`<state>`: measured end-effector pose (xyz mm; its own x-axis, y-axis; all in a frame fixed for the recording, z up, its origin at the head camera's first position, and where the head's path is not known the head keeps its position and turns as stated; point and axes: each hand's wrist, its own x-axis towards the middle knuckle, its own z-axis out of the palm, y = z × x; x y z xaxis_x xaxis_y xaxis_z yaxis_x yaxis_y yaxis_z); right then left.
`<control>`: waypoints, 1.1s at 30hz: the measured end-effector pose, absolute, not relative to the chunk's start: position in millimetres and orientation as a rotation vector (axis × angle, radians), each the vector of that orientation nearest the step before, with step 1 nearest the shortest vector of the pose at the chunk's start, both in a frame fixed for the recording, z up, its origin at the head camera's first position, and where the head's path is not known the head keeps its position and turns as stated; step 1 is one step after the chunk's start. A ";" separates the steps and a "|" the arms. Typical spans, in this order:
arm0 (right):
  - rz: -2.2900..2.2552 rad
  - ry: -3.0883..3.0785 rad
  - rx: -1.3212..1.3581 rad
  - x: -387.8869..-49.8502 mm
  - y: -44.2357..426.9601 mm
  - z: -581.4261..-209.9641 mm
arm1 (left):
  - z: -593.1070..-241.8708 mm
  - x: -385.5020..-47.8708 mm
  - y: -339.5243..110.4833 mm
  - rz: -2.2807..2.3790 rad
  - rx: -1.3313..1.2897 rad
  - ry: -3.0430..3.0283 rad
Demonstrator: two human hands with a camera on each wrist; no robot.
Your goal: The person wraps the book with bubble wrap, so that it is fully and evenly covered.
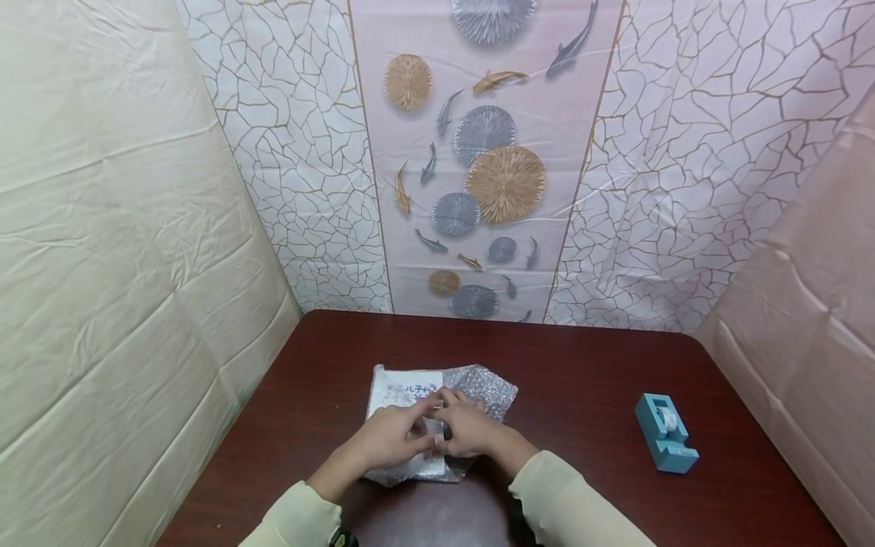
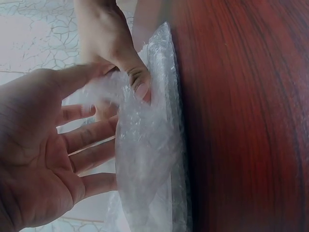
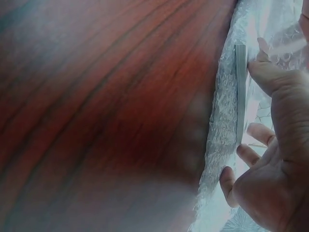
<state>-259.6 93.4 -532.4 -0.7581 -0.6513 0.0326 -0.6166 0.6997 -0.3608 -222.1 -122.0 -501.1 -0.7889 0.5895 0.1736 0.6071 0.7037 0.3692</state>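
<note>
A flat white-covered book with handwriting on it lies on clear bubble wrap at the table's front middle. In the head view my left hand reaches over the cover to its right edge, thumb and fingers bent. Bubble wrap stands up in the left wrist view, its raised edge between that hand's thumb and fingers. My right hand faces the left one at the same edge. Its thumb presses down near the book's edge, with the other fingers loosely bent beside the wrap.
A blue tape dispenser with a roll of clear tape stands on the right of the dark red table. Patterned cloth hangs behind the table, with pale cloth along the left side.
</note>
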 end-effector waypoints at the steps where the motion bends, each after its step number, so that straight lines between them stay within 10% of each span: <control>1: -0.538 2.805 -1.044 -259.6 93.2 -532.3 | -501.3 -222.2 -122.7 -0.656 -1.013 -2.864; 33: -0.551 2.670 -0.952 -259.7 97.5 -527.2 | -507.0 -228.2 -122.5 -0.430 -0.978 -2.942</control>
<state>-259.7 97.5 -527.2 -0.7539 -0.6480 -0.1087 -0.5521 0.7144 -0.4299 -228.2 -122.5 -507.0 -0.8046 0.5859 0.0964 0.5890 0.7669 0.2547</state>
